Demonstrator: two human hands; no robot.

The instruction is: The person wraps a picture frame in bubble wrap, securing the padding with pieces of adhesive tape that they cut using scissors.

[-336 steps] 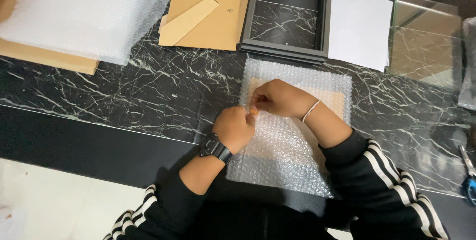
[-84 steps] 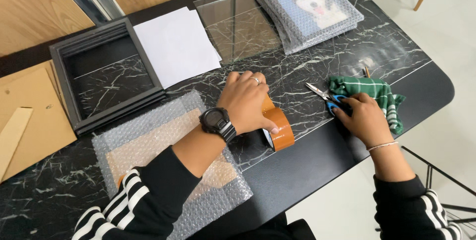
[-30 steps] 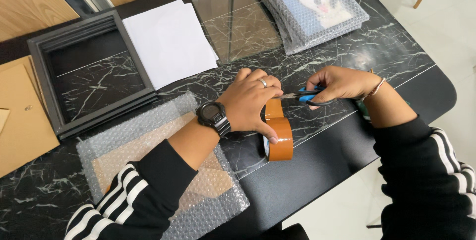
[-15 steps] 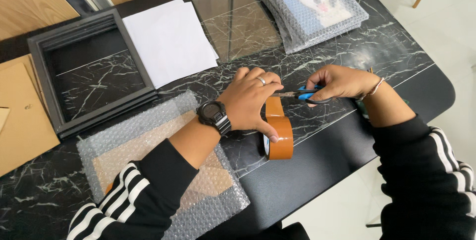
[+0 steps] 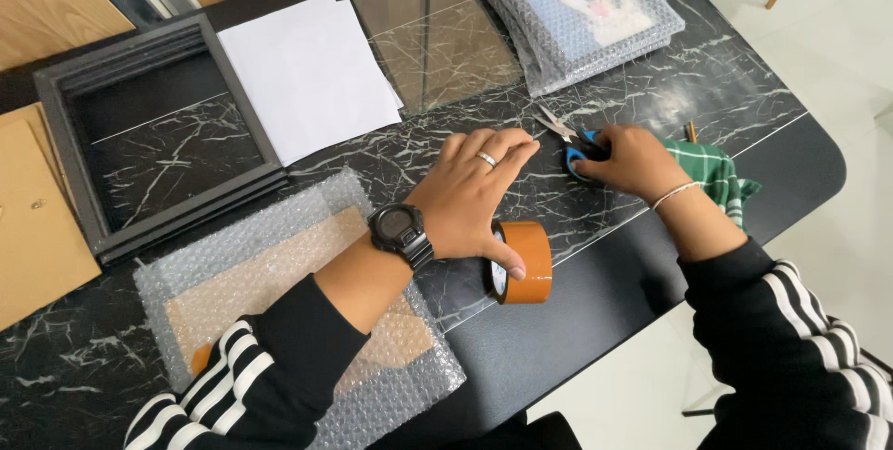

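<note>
My left hand (image 5: 470, 194) lies over the black marbled table (image 5: 651, 97), its thumb pressed against a brown tape roll (image 5: 526, 261) that stands on edge near the front edge. My right hand (image 5: 633, 160) is closed on the blue handles of a pair of scissors (image 5: 563, 130), resting them on the table beside a green checked cloth (image 5: 712, 180). A flat brown board wrapped in bubble wrap (image 5: 279, 301) lies under my left forearm.
Black picture frames (image 5: 153, 134) are stacked at the back left beside white paper (image 5: 307, 73) and a glass pane (image 5: 433, 32). A bubble-wrapped dog picture (image 5: 581, 4) sits at the back right. Brown cardboard (image 5: 33, 218) lies at the far left.
My right hand has lowered the scissors from the tape strip down to the table and moved right. My left hand has flattened and the tape roll now stands by my thumb.
</note>
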